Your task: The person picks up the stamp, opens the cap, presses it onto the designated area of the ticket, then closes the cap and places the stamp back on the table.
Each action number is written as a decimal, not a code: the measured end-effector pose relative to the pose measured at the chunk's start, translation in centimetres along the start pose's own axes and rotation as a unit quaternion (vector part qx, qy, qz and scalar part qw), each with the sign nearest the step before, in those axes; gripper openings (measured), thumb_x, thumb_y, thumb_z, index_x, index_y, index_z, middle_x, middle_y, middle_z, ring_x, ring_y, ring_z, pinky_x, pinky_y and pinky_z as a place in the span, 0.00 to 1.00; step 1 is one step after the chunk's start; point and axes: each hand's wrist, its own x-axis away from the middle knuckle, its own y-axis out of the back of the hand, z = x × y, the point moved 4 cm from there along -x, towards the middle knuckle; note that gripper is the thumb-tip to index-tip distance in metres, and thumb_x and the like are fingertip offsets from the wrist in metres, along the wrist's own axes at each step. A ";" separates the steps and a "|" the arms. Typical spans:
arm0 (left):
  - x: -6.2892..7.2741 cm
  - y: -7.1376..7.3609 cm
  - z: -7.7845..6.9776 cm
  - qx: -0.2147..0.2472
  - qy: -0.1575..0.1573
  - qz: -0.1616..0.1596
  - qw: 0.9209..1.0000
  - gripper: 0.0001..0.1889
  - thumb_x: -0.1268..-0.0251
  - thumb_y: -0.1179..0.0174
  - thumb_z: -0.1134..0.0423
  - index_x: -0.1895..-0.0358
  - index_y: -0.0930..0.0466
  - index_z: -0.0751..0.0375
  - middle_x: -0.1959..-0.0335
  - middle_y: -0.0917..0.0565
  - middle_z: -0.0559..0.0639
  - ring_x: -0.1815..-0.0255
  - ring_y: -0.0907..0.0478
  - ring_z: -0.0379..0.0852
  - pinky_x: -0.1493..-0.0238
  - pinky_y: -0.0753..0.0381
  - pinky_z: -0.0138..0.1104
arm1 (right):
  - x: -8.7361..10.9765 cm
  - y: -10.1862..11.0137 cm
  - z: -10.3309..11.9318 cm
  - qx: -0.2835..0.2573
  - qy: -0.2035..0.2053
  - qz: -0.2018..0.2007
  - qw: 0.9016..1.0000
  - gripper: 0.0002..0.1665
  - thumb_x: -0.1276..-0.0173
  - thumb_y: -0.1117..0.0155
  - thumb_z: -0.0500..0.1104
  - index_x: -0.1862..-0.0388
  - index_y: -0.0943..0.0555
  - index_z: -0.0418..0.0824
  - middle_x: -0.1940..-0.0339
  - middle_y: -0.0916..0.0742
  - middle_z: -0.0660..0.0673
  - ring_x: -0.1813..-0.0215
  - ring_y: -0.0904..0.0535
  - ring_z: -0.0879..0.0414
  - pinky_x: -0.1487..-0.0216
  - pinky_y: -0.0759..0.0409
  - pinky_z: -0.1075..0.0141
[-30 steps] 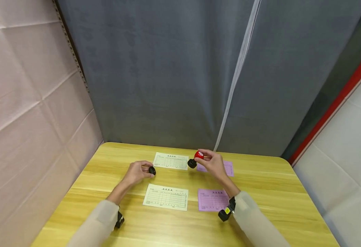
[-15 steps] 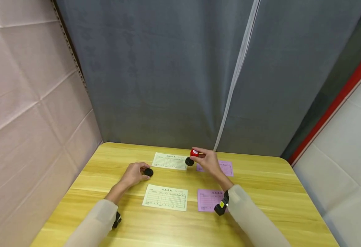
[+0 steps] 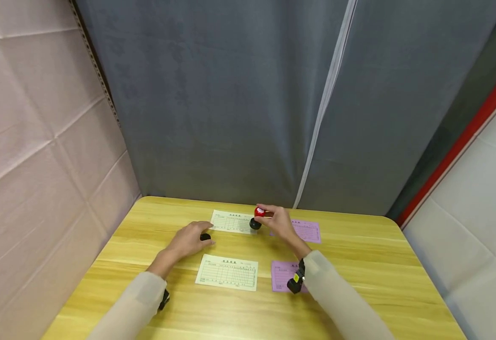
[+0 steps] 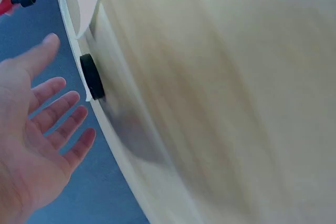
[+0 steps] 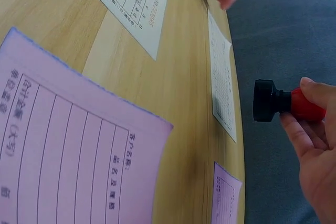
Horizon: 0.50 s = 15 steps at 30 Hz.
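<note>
My right hand (image 3: 281, 223) pinches the red handle of a stamp (image 5: 269, 100) with a round black base. The stamp (image 3: 255, 223) hangs over the right end of the far pale green form (image 3: 232, 222), raised off the table in the right wrist view. My left hand (image 3: 190, 240) has its fingers spread beside a round black cap (image 3: 205, 237). That cap (image 4: 92, 77) lies on the table, and the left wrist view shows a gap between it and the fingers (image 4: 65, 124). The stamp's underside is hidden.
A second pale green form (image 3: 226, 272) lies nearer on the wooden table (image 3: 214, 316). Two purple forms lie on the right: a far one (image 3: 307, 231) and a near one (image 3: 281, 275), both partly covered by my right arm. A grey curtain (image 3: 231, 104) stands behind.
My right hand has carried the stamp leftward, from beside the far purple form to over the far green one. The left hand has put the black cap down and spread its fingers.
</note>
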 end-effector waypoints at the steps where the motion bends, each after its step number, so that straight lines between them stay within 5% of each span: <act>1: -0.2 -0.1 -0.3 -0.005 -0.007 0.008 1.000 0.32 0.29 0.29 0.48 0.28 0.21 0.62 0.27 0.22 0.61 0.27 0.26 0.65 0.30 0.23 0.61 | -0.1 -0.2 0.0 0.002 0.000 0.003 1.000 0.28 0.37 0.20 0.33 0.37 0.14 0.34 0.42 0.10 0.34 0.45 0.10 0.41 0.50 0.08 0.59; 7: -1.3 -0.8 -1.9 -0.036 -0.043 0.056 0.997 0.40 0.24 0.37 0.41 0.21 0.32 0.63 0.18 0.36 0.65 0.18 0.39 0.67 0.21 0.37 0.63 | -0.4 -1.1 -0.1 0.023 0.005 0.018 1.000 0.28 0.36 0.20 0.33 0.36 0.14 0.35 0.42 0.10 0.34 0.45 0.11 0.42 0.50 0.09 0.58; 15: -2.9 -2.1 -3.3 -0.070 -0.052 0.119 0.989 0.46 0.23 0.47 0.32 0.15 0.43 0.59 0.13 0.48 0.63 0.13 0.53 0.64 0.14 0.51 0.58 | -0.7 -1.9 -0.5 0.028 0.010 0.024 0.999 0.28 0.36 0.20 0.34 0.37 0.14 0.34 0.42 0.11 0.34 0.45 0.11 0.42 0.51 0.09 0.61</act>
